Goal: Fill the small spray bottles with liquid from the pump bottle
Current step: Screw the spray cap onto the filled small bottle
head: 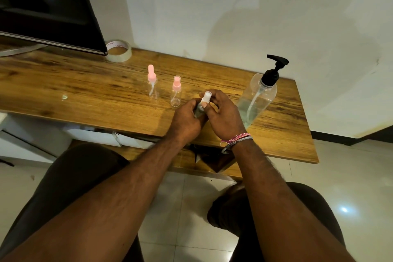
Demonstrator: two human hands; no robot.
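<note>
My left hand (pixel 187 119) grips the clear body of a small spray bottle (pixel 200 110) over the wooden table (pixel 85 89). My right hand (pixel 223 112) pinches that bottle's pale cap (pixel 206 97) between thumb and fingers. Two more small clear spray bottles stand just behind: one with a tall pink nozzle (pixel 152 83) and one with a pink capped top (pixel 176 91). The large clear pump bottle (pixel 258 98) with a black pump head stands to the right of my hands, liquid in its lower part.
A roll of tape (pixel 118 50) lies at the back by the wall. A dark monitor (pixel 46 6) fills the back left. A small scrap (pixel 64 97) lies on the table at left. White drawers (pixel 93 136) sit under the table, and my knees are below it.
</note>
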